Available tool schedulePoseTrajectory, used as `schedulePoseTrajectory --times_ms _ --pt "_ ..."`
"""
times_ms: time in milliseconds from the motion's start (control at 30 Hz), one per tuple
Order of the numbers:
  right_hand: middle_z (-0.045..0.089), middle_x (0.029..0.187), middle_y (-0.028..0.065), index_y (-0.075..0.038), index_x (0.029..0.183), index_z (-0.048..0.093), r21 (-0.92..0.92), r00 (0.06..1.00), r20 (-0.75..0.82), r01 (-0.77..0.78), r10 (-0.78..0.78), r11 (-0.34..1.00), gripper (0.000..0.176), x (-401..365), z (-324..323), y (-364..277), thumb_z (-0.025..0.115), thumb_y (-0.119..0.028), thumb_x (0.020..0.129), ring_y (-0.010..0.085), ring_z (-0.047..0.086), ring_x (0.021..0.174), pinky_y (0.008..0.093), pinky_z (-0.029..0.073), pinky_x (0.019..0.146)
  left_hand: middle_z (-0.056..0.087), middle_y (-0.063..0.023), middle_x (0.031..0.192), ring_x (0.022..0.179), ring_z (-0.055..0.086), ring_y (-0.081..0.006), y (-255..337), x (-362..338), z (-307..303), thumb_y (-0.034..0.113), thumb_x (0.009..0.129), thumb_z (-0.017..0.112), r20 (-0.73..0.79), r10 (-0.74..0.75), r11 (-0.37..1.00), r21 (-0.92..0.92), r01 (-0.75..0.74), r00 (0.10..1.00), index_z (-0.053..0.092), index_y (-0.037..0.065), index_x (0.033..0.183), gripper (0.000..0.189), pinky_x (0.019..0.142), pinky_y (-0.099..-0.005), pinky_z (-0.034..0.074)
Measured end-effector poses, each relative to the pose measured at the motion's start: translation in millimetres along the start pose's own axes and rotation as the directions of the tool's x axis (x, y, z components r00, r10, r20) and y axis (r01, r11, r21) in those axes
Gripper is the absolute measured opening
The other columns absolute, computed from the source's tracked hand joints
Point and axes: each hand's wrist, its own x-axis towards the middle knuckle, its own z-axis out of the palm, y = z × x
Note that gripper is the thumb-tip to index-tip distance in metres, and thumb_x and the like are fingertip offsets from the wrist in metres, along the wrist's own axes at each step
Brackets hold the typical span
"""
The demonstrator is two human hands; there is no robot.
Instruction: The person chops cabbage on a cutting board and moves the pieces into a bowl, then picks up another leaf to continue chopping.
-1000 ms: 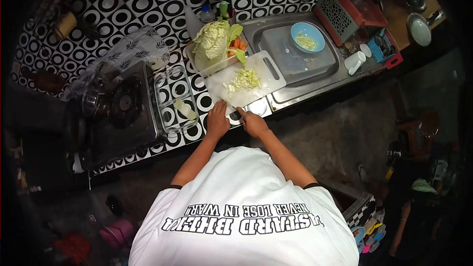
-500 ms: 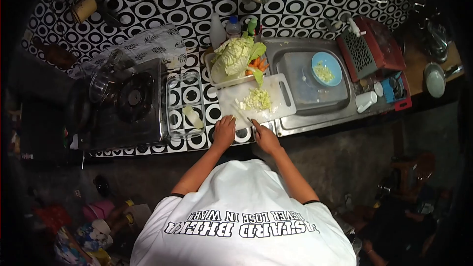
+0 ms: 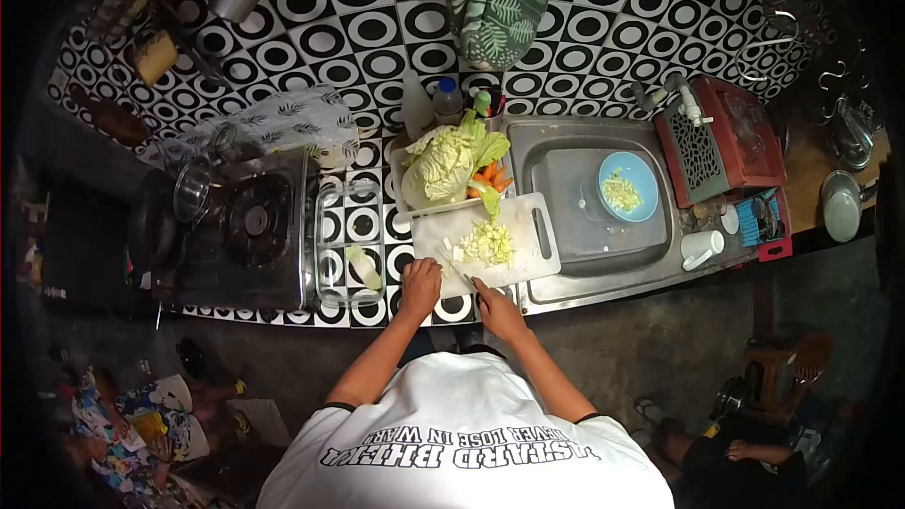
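Observation:
A white cutting board [image 3: 530,270] lies on the counter, with a heap of chopped pale-green cabbage [image 3: 487,244] on it. My right hand [image 3: 496,309] is closed round the handle of a knife [image 3: 458,270], its blade pointing up-left over the board. At the board's left edge, my left hand [image 3: 421,285] has its fingers curled down close to the blade. Whatever lies under those fingertips is hidden. Behind the board, a clear tub [image 3: 407,211] holds a large napa cabbage [image 3: 439,166] and orange carrots [image 3: 488,178].
A glass dish [image 3: 322,264] with a pale vegetable piece stands left, beside the stove [image 3: 255,264]. On the right, a blue bowl [image 3: 637,205] with chopped cabbage sits over the steel sink [image 3: 575,294]. Bottles [image 3: 447,102] stand at the wall. People sit behind on both sides.
The camera view has tilted, so the counter appears lower in the frame. Both hands stay at the board's near left part, knife still in the right. The chopped heap looks much the same.

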Motion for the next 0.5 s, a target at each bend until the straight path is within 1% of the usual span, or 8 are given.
schedulePoseTrajectory --times_ms 100,167,233,267,300,367,433,500 --pt "0.061 0.104 0.0232 -0.012 0.144 0.04 0.036 0.999 -0.049 -0.003 0.005 0.999 0.057 0.2 4.9 1.3 0.048 -0.004 0.088 0.0393 0.059 0.094 0.045 0.048 0.084 0.06 -0.0084 0.097 0.096 0.056 -0.0265 -6.1 8.2 1.6 0.006 0.079 0.064 0.041 0.008 0.999 -0.038 -0.006 0.999 0.064 0.004 0.094 0.016 0.085 -0.0399 0.041" --pt "0.061 0.103 0.0236 -0.011 0.143 0.041 0.038 0.998 -0.061 -0.017 0.019 0.999 0.056 -4.3 8.4 -0.7 0.048 -0.004 0.088 0.0393 0.06 0.095 0.0449 0.048 0.084 0.059 -0.0086 0.096 0.096 0.056 -0.0266 -9.5 11.2 2.7 0.006 0.079 0.064 0.052 0.024 0.998 -0.058 -0.021 0.998 0.064 0.004 0.094 0.015 0.084 -0.0401 0.04" --pt "0.062 0.106 0.0242 -0.011 0.144 0.04 0.069 0.991 -0.133 0.021 -0.011 0.997 0.056 -5.2 12.4 -7.4 0.047 -0.004 0.088 0.0395 0.06 0.097 0.0445 0.048 0.086 0.059 -0.0086 0.096 0.096 0.056 -0.0266 -15.3 16.1 0.5 0.007 0.079 0.064 0.069 0.033 0.998 -0.061 -0.029 0.997 0.064 0.004 0.094 0.015 0.083 -0.0401 0.04" --pt "0.061 0.112 0.0252 -0.01 0.143 0.041 0.091 0.995 -0.099 -0.025 0.034 0.996 0.055 -6.5 13.0 -10.1 0.047 -0.003 0.089 0.0395 0.059 0.102 0.0432 0.047 0.089 0.059 -0.0083 0.096 0.096 0.055 -0.0264 -17.6 17.6 -0.6 0.007 0.079 0.064 0.054 0.063 0.996 -0.068 -0.059 0.997 0.064 0.004 0.094 0.015 0.083 -0.04 0.04" --pt "0.061 0.112 0.0252 -0.01 0.143 0.041 0.098 0.994 -0.103 -0.03 0.04 0.995 0.055 -8.4 17.4 -12.7 0.047 -0.003 0.089 0.0395 0.059 0.102 0.0432 0.047 0.089 0.059 -0.0083 0.096 0.096 0.055 -0.0264 -19.6 16.3 -2.5 0.007 0.079 0.064 0.061 0.07 0.996 -0.068 -0.065 0.996 0.064 0.004 0.094 0.015 0.083 -0.04 0.04" --pt "0.061 0.114 0.0232 -0.009 0.143 0.041 0.084 0.987 -0.152 -0.045 0.058 0.995 0.056 -7.1 24.6 -16.8 0.05 -0.005 0.087 0.0379 0.06 0.102 0.0437 0.048 0.09 0.062 -0.0079 0.097 0.096 0.056 -0.0247 -24.7 22.7 -5.3 0.008 0.083 0.061 0.075 0.111 0.991 -0.083 -0.105 0.991 0.065 0.003 0.09 0.009 0.085 -0.0391 0.04" --pt "0.061 0.113 0.0231 -0.01 0.142 0.041 0.113 0.98 -0.184 -0.053 0.073 0.992 0.056 -6.4 34.3 -18.5 0.051 -0.005 0.087 0.0378 0.06 0.102 0.0436 0.048 0.089 0.062 -0.008 0.098 0.097 0.056 -0.0247 -29.1 24.2 -6.6 0.008 0.084 0.06 0.093 0.13 0.988 -0.092 -0.122 0.987 0.065 0.003 0.09 0.009 0.085 -0.0391 0.04" --pt "0.061 0.111 0.0231 -0.011 0.142 0.042 0.119 0.977 -0.179 -0.1 0.12 0.988 0.057 -4.0 39.4 -20.5 0.051 -0.005 0.087 0.0378 0.06 0.101 0.0436 0.048 0.088 0.062 -0.0078 0.098 0.097 0.056 -0.0246 -31.5 26.0 -7.2 0.008 0.084 0.06 0.109 0.141 0.985 -0.112 -0.129 0.984 0.065 0.003 0.09 0.009 0.085 -0.0391 0.04"
